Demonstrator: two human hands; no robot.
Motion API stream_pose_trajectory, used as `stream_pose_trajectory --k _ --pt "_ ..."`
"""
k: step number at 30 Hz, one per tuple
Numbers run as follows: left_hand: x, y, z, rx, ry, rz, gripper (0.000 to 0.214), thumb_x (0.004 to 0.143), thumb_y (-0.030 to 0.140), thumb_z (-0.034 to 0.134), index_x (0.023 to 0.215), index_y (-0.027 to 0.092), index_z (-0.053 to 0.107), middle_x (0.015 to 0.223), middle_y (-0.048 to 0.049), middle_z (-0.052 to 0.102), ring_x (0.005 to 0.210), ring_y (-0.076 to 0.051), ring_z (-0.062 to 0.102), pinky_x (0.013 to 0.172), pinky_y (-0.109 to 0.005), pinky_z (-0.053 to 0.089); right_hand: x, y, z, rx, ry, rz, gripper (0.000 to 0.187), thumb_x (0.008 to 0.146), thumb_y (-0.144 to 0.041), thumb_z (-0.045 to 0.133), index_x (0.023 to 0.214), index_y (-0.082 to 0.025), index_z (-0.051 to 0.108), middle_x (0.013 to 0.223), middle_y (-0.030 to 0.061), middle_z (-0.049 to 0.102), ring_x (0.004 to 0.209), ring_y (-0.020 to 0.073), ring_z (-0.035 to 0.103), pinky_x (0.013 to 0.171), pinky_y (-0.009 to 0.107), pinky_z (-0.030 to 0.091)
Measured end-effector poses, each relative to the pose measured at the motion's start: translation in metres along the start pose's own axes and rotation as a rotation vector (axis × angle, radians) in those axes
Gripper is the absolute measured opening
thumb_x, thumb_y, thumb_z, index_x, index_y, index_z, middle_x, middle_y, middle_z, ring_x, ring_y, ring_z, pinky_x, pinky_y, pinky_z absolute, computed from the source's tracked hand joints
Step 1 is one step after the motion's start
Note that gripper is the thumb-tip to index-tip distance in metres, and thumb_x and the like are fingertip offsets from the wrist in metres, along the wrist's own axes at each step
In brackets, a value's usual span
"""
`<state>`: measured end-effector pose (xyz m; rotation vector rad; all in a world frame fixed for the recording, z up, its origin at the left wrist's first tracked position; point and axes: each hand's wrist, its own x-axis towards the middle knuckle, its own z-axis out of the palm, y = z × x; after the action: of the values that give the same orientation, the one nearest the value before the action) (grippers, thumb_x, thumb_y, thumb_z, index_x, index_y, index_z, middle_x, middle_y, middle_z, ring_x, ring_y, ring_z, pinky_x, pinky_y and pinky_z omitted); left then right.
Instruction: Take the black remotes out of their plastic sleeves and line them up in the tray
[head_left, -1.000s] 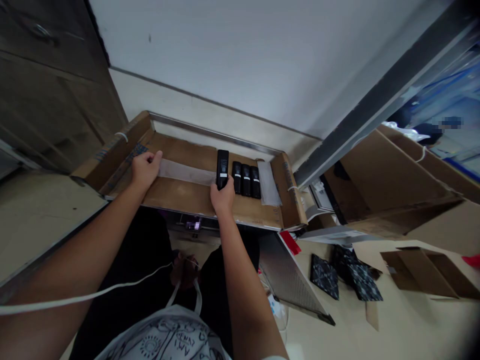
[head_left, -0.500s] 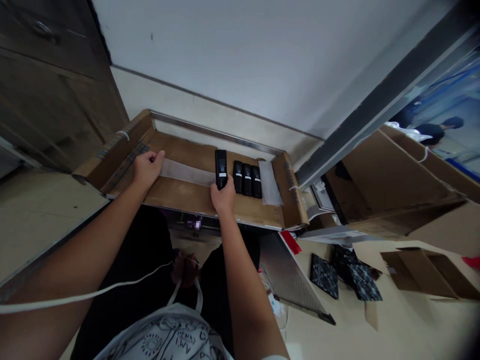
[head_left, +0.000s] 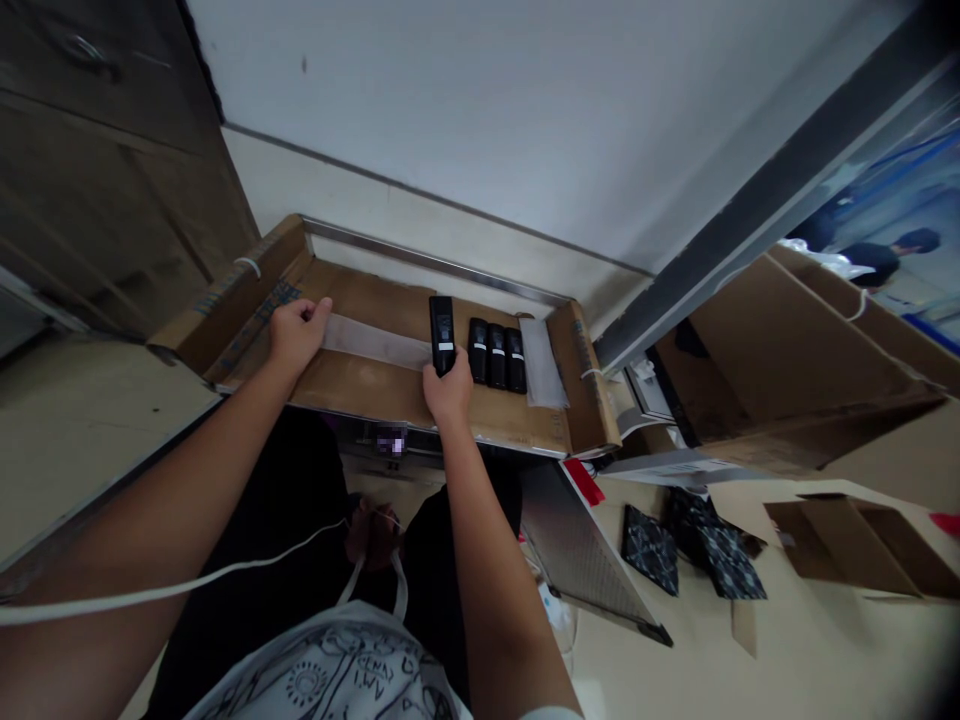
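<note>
My left hand (head_left: 297, 335) pinches the left end of a long, translucent plastic sleeve (head_left: 375, 341) above the cardboard-lined tray (head_left: 360, 388). In my right hand (head_left: 449, 388) is a black remote control (head_left: 442, 325) with a small white label, gripped at its lower end and pointing away from me. The sleeve's right end meets this remote control; whether it goes around or behind it I cannot tell. Just right of that hand, several more black remote controls (head_left: 496, 355) lie side by side. Beyond them rests a stack of flat translucent sleeves (head_left: 543, 362).
Folded cardboard walls (head_left: 585, 385) close the tray's ends. Behind it rises a pale wall (head_left: 450, 120). To the right stand a large cardboard box (head_left: 810, 370), a hinged metal panel (head_left: 592, 550) and, on the floor, dark patterned bags (head_left: 720, 555) and an open carton (head_left: 862, 545). A white cord (head_left: 187, 585) crosses my left arm.
The view has shifted very slightly. Both hands keep the same hold on the sleeve and the remote control, with almost no movement.
</note>
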<state>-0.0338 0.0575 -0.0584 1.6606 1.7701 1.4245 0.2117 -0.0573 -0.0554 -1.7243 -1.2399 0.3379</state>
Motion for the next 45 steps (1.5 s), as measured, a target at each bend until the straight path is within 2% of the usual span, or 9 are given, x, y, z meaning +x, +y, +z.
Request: stream_pose_trajectory --k 9,18,20,24,28,31,38,45 --pt "0.001 -0.003 0.001 0.003 0.004 0.004 0.04 0.088 0.048 0.058 0.06 0.02 0.053 0.057 0.0016 0.045 0.057 -0.014 0.041 0.055 -0.029 0.028 0.0 -0.002 -0.001 -0.006 -0.004 0.003 0.051 0.078 -0.018 0.062 0.128 -0.013 0.056 0.119 0.0135 0.068 0.111 0.0267 0.064 0.1 0.039 0.049" --pt "0.001 0.002 -0.001 0.004 0.009 -0.012 0.038 0.089 0.042 0.061 0.06 0.019 0.052 0.056 0.0027 0.043 0.057 -0.013 0.039 0.056 -0.029 0.028 -0.002 -0.001 0.001 -0.036 0.003 -0.029 0.054 0.079 -0.019 0.061 0.132 -0.012 0.054 0.13 0.0174 0.063 0.122 0.0284 0.058 0.108 0.043 0.043" --pt "0.001 0.002 -0.002 -0.027 0.06 -0.026 0.036 0.091 0.038 0.061 0.062 0.018 0.053 0.057 0.0033 0.042 0.057 -0.012 0.038 0.057 -0.029 0.028 -0.002 -0.001 0.001 -0.039 0.002 -0.033 0.054 0.079 -0.019 0.06 0.132 -0.011 0.054 0.129 0.0169 0.064 0.121 0.0281 0.059 0.108 0.043 0.044" --pt "0.003 -0.001 -0.005 -0.112 0.245 -0.062 0.038 0.097 0.033 0.055 0.064 0.016 0.05 0.06 0.004 0.041 0.061 -0.009 0.038 0.059 -0.026 0.029 -0.003 0.0 0.003 -0.078 0.01 -0.042 0.059 0.081 -0.019 0.058 0.138 -0.009 0.05 0.132 0.0185 0.061 0.125 0.0287 0.056 0.109 0.044 0.043" --pt "0.005 -0.001 -0.008 -0.144 0.301 -0.104 0.038 0.1 0.029 0.054 0.065 0.015 0.048 0.062 0.0049 0.04 0.063 -0.008 0.037 0.06 -0.025 0.03 -0.006 -0.001 0.006 -0.158 -0.003 -0.08 0.065 0.086 -0.018 0.054 0.148 -0.007 0.04 0.135 0.0221 0.056 0.13 0.0299 0.051 0.111 0.045 0.041" --pt "0.006 -0.001 -0.008 -0.161 0.324 -0.12 0.037 0.101 0.027 0.053 0.066 0.014 0.048 0.063 0.0052 0.04 0.064 -0.007 0.036 0.061 -0.025 0.03 -0.008 -0.003 0.01 -0.247 -0.045 -0.136 0.065 0.09 -0.016 0.048 0.153 -0.009 0.036 0.137 0.0232 0.052 0.13 0.03 0.049 0.11 0.046 0.04" --pt "0.005 0.0 -0.007 -0.22 0.309 -0.105 0.037 0.099 0.026 0.055 0.064 0.014 0.049 0.061 0.0054 0.039 0.062 -0.007 0.036 0.059 -0.025 0.029 0.004 -0.011 0.02 -0.397 -0.065 -0.182 0.06 0.092 -0.004 0.04 0.149 -0.018 0.048 0.148 0.0247 0.04 0.13 0.0327 0.046 0.109 0.052 0.036" --pt "0.003 0.002 -0.007 -0.215 0.252 -0.115 0.037 0.098 0.029 0.057 0.064 0.014 0.051 0.06 0.0053 0.039 0.061 -0.008 0.037 0.059 -0.025 0.03 0.026 -0.015 0.027 -0.397 -0.039 -0.104 0.056 0.089 0.0 0.038 0.14 -0.012 0.057 0.156 0.0289 0.032 0.131 0.0357 0.046 0.108 0.055 0.035"
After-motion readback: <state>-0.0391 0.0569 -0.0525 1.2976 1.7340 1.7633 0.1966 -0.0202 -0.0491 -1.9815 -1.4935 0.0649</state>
